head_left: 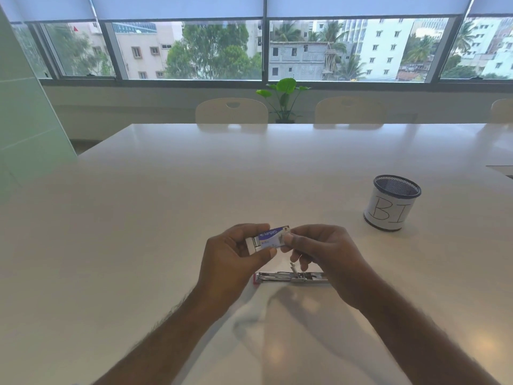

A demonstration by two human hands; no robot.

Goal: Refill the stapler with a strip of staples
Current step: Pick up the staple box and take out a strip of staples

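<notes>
My left hand (236,254) had its grip closed around the staple box (270,238), thumb under, fingers over the top, held above the worktop (194,190). Right hand (322,251) pinched the box's right end between thumb and forefinger, other fingers loosely curled. Stapler (291,277) lay opened flat on the worktop just below my hands, untouched.

The small staple box (270,237) held between both hands carries the brand "kangaro" in white on blue. The mesh pen cup (392,202) wears a white paper band hand-lettered "BI".
</notes>
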